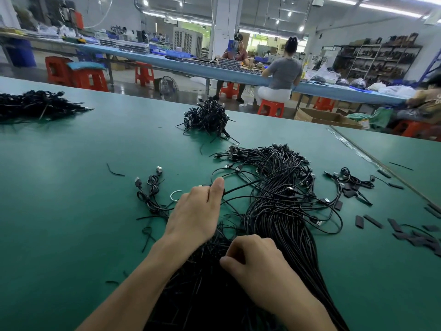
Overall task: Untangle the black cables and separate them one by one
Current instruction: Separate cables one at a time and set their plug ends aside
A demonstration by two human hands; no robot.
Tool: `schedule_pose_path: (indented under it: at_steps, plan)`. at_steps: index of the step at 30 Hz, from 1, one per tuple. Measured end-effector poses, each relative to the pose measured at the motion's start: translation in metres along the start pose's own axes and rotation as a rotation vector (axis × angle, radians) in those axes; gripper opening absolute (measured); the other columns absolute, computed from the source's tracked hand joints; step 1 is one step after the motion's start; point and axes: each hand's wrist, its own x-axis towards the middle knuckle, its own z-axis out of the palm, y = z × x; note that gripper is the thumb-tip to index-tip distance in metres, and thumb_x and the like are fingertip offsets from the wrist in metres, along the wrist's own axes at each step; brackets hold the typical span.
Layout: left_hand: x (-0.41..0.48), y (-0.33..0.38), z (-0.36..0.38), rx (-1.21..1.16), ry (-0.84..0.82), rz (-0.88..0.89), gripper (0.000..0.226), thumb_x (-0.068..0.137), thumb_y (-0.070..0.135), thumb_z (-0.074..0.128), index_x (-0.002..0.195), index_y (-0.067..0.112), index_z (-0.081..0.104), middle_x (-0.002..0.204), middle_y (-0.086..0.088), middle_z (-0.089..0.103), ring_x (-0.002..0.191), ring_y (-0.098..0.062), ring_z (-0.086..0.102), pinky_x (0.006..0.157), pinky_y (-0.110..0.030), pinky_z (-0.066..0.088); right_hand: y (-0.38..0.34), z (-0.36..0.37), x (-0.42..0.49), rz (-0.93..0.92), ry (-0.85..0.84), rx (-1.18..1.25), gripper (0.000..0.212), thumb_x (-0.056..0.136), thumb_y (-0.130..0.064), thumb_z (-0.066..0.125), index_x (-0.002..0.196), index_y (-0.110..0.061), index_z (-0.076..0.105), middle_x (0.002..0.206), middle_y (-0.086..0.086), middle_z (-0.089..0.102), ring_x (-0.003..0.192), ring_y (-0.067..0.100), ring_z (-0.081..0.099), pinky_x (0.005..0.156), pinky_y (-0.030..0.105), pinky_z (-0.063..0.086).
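Head camera view is directed down at a green matte tabletop [71,187], on which a thick bundle of black cables [281,211] is laid. The bundle is spread like a fan. It is dense and straight near the lower edge, between the two forearms, and it is opened into loose loops at the far end, where small rectangular plugs with metal tips are seen. The cables are thin, round and slightly glossy.

The left hand [193,216] is placed just left of the bundle, with the thumb raised and the fingers curled down out of sight. Its grip is closed on a single cable [238,187], which is seen under the thumb and is curved to the right into the loops. The right hand [255,259] is rested on the near, dense part of the bundle, with the fingers bent and the thumb set against them. Whether a strand is pinched in this grip cannot be told, because the fingertips are hidden among the dark strands.

Left of the left hand, a small knot of coiled cables [150,194] with two plugs is laid apart. Farther away a bristly heap [210,118] of short black strips is seen, and flat black rectangular pieces [405,232] are scattered at the right. Behind the tabletop, red plastic stools [270,107] are stood on the floor
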Motion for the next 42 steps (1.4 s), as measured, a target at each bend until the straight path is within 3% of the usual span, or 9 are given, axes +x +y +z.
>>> schedule_pose_path:
  at_steps: [5, 8, 11, 13, 20, 28, 32, 37, 42]
  plan:
    - [0.001, 0.0, 0.002, 0.019, -0.028, -0.01, 0.059, 0.099, 0.062, 0.021, 0.058, 0.021, 0.033, 0.057, 0.004, 0.041, 0.055, -0.016, 0.038, 0.057, -0.037, 0.031, 0.011, -0.012, 0.002, 0.071, -0.026, 0.237, 0.025, 0.084, -0.045, 0.074, 0.074, -0.022, 0.07, 0.065, -0.007, 0.07, 0.054, -0.001, 0.062, 0.049, 0.013, 0.044]
    - [0.001, 0.001, 0.002, 0.002, -0.027, -0.018, 0.061, 0.097, 0.065, 0.017, 0.058, 0.022, 0.034, 0.056, 0.005, 0.041, 0.055, -0.015, 0.038, 0.056, -0.036, 0.03, 0.019, -0.022, 0.0, 0.091, -0.032, 0.442, 0.023, 0.086, -0.036, 0.073, 0.074, -0.017, 0.071, 0.066, -0.004, 0.072, 0.052, 0.004, 0.064, 0.05, 0.014, 0.045]
    - [0.0, 0.001, 0.002, -0.026, -0.036, -0.025, 0.065, 0.096, 0.069, 0.011, 0.055, 0.022, 0.031, 0.052, 0.005, 0.043, 0.053, -0.012, 0.042, 0.054, -0.036, 0.034, 0.031, -0.028, 0.001, 0.164, 0.133, 0.587, 0.021, 0.089, -0.031, 0.071, 0.073, -0.018, 0.072, 0.069, 0.0, 0.074, 0.055, 0.007, 0.065, 0.053, 0.018, 0.046]
    - [0.0, 0.001, 0.002, -0.024, -0.037, -0.023, 0.064, 0.097, 0.067, 0.012, 0.057, 0.021, 0.031, 0.053, 0.005, 0.043, 0.053, -0.011, 0.042, 0.054, -0.034, 0.035, 0.034, -0.025, 0.001, 0.188, 0.153, 0.504, 0.022, 0.09, -0.031, 0.07, 0.073, -0.017, 0.072, 0.069, -0.004, 0.074, 0.055, 0.006, 0.065, 0.056, 0.021, 0.048]
    - [0.0, 0.001, 0.003, -0.019, -0.022, -0.021, 0.062, 0.1, 0.062, 0.021, 0.056, 0.02, 0.035, 0.055, 0.004, 0.041, 0.054, -0.016, 0.04, 0.054, -0.036, 0.03, 0.015, -0.004, -0.003, 0.119, -0.043, 0.225, 0.028, 0.079, -0.059, 0.069, 0.084, -0.032, 0.073, 0.073, -0.016, 0.07, 0.063, -0.007, 0.063, 0.052, 0.009, 0.043]
    - [0.0, -0.001, 0.004, -0.028, -0.03, -0.038, 0.061, 0.099, 0.062, 0.023, 0.056, 0.02, 0.034, 0.052, 0.007, 0.039, 0.052, -0.014, 0.038, 0.053, -0.035, 0.029, 0.003, 0.002, -0.003, 0.086, -0.074, 0.153, 0.006, 0.083, -0.033, 0.075, 0.08, -0.032, 0.07, 0.077, -0.011, 0.067, 0.067, -0.002, 0.063, 0.055, 0.012, 0.045]
    - [0.001, -0.001, 0.004, -0.02, -0.031, -0.041, 0.06, 0.099, 0.061, 0.023, 0.056, 0.02, 0.034, 0.054, 0.006, 0.04, 0.053, -0.015, 0.038, 0.053, -0.036, 0.028, 0.004, -0.005, -0.002, 0.069, -0.03, 0.194, 0.009, 0.081, -0.032, 0.078, 0.086, -0.033, 0.07, 0.08, -0.009, 0.069, 0.07, -0.002, 0.064, 0.058, 0.011, 0.046]
    - [0.001, -0.002, 0.003, -0.023, -0.036, -0.029, 0.06, 0.1, 0.06, 0.022, 0.057, 0.02, 0.035, 0.054, 0.005, 0.04, 0.052, -0.014, 0.038, 0.053, -0.034, 0.028, 0.017, -0.021, -0.004, 0.086, -0.18, 0.279, 0.019, 0.075, -0.025, 0.082, 0.089, -0.032, 0.071, 0.077, -0.013, 0.074, 0.066, 0.002, 0.068, 0.057, 0.012, 0.048]
    - [0.001, -0.001, 0.003, -0.057, -0.041, -0.019, 0.064, 0.099, 0.063, 0.017, 0.055, 0.02, 0.035, 0.051, 0.007, 0.039, 0.047, -0.012, 0.036, 0.052, -0.034, 0.028, 0.023, -0.028, -0.005, 0.096, -0.097, 0.502, 0.018, 0.076, -0.013, 0.083, 0.087, -0.019, 0.07, 0.069, 0.005, 0.074, 0.055, 0.012, 0.067, 0.053, 0.021, 0.048]
